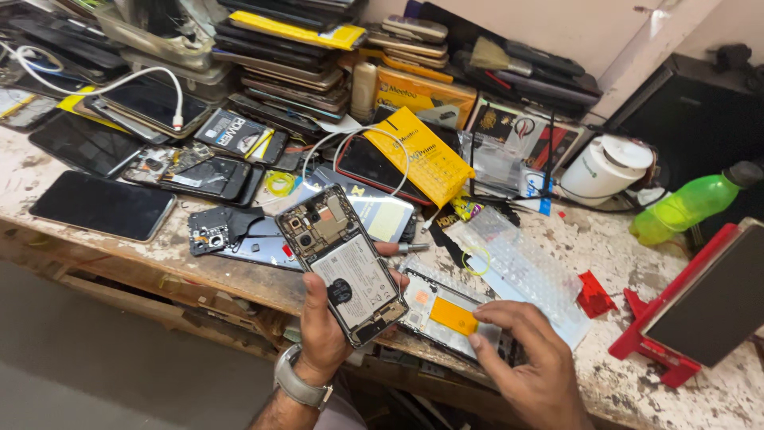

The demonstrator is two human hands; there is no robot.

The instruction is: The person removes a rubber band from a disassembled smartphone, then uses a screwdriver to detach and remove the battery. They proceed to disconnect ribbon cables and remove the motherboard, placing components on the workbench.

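**Opened smartphone, held over workbench**

Opened smartphone (344, 263): back cover off, battery and circuit board exposed; gripped in the left hand (322, 330), raised above the bench edge. Right hand (532, 358): spread flat, fingers loosely open, fingertips on a phone frame with orange patch (446, 312) lying on the workbench (637, 374). Nearby: screwdriver (412, 248), detached camera module (212, 232), dark phone (103, 205). Farther: yellow packet (430, 155), green bottle (691, 205), red stand (660, 350), stacked phones (286, 56).
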